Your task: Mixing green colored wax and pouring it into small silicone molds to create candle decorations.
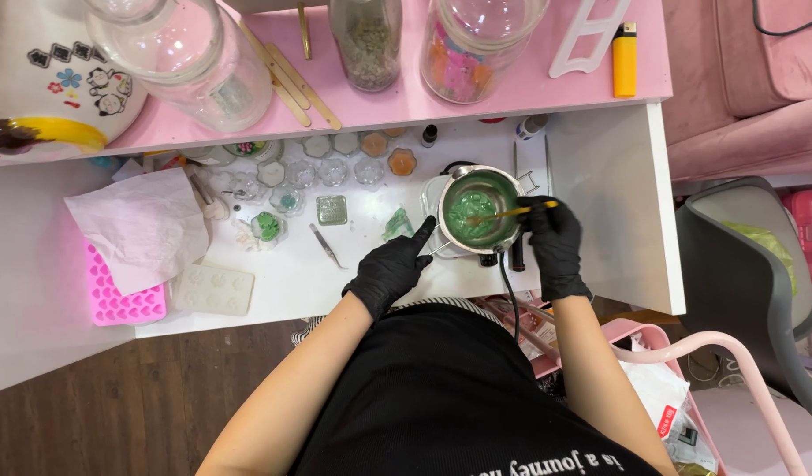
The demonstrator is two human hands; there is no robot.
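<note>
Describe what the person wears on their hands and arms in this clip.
Both the left hand and the right hand wear snug black disposable-style gloves ending just past the wrist. The forearms are bare, with no sleeves, watch or jewellery visible. No markings show on the gloves.

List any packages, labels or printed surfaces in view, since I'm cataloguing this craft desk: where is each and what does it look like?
White ceramic figure: upper left on the pink shelf, round, with dark characters and small cartoon pictures.
Square tin: desk centre, grey-green printed lid.
White bag: lower right, crumpled, with a red label.
Yellow lighter: shelf's right end, dark printing on its side.
No screens show.
</note>
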